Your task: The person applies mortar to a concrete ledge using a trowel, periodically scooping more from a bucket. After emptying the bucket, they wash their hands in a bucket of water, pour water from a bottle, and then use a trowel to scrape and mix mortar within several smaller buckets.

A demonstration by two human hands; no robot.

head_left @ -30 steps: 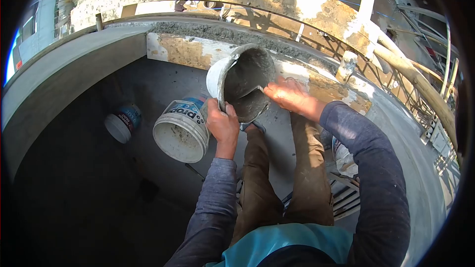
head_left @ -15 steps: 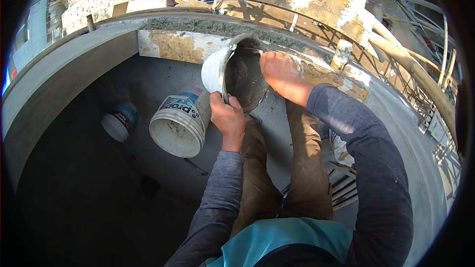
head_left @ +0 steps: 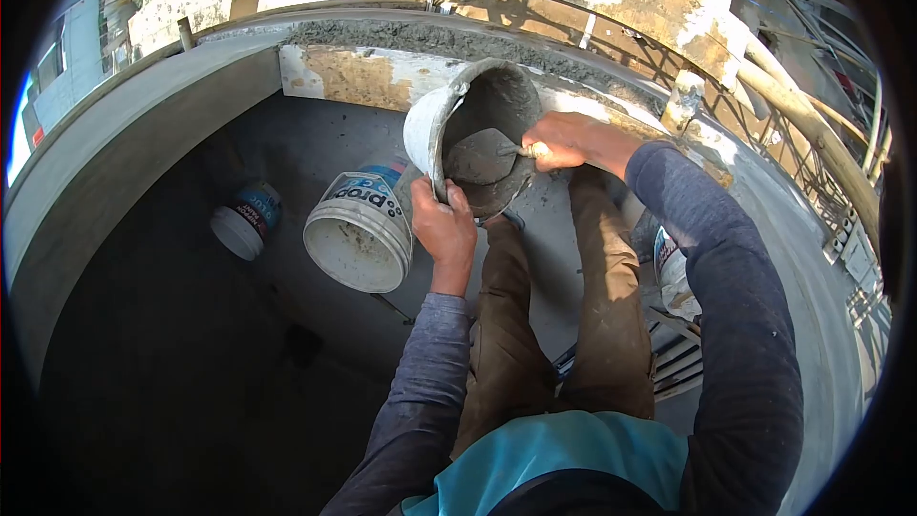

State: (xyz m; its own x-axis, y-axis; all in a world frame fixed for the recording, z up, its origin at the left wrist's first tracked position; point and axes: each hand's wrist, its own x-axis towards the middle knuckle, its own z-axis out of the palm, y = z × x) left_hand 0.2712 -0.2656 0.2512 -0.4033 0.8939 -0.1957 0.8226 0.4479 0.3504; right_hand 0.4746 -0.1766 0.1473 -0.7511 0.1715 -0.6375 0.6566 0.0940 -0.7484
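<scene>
My left hand (head_left: pixel 445 231) is closed on the near rim of a white bucket (head_left: pixel 421 137), which is tipped with its mouth towards me. Grey mortar coats the inside of the bucket. In my right hand (head_left: pixel 564 141) is the handle of a trowel (head_left: pixel 481 157), its grey-smeared blade lying across the bucket's mouth. Behind the bucket runs a ledge with a band of rough wet mortar (head_left: pixel 401 36) on top and a stained board (head_left: pixel 349 76) along its face.
A larger white bucket (head_left: pixel 355 255) lies left of my legs, with a small paint bucket (head_left: pixel 245 220) further left. Another bucket (head_left: pixel 672 272) is partly hidden by my right arm. Bamboo poles (head_left: pixel 802 139) and planks stand beyond the curved wall (head_left: pixel 162 124).
The trowel blade has come into view at the bucket's mouth as my right hand moved slightly right and down. My left hand still grips the rim.
</scene>
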